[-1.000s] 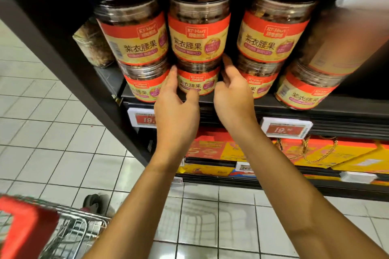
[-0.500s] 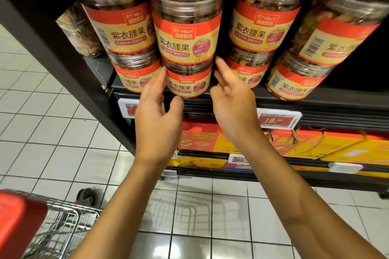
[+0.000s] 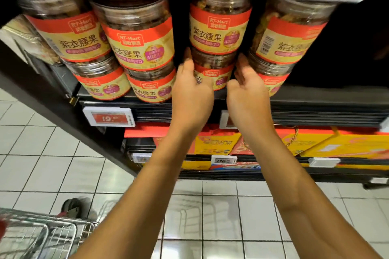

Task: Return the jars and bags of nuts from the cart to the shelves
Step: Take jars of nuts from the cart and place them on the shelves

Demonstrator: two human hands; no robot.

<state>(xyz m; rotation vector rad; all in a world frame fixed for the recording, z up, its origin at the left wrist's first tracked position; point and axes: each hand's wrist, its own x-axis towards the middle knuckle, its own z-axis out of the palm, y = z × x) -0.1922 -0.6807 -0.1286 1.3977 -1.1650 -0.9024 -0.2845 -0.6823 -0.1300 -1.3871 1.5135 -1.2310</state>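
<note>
Left hand [image 3: 192, 92], right hand [image 3: 248, 94] flank lower jar [image 3: 215, 72], perhaps touching; stacked jars [image 3: 143, 46] crowd.

clear plastic jars [image 3: 212, 73] with glossy paper labels; matt black shelf [image 3: 315, 99]; glossy floor tiles [image 3: 42, 153]; wire-metal cart [image 3: 42, 235]

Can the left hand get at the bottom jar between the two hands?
Probably yes: the left hand touches the bottom jar on its left side, in the gap beside it. The upper jar stacked on it may hinder removal.
</note>
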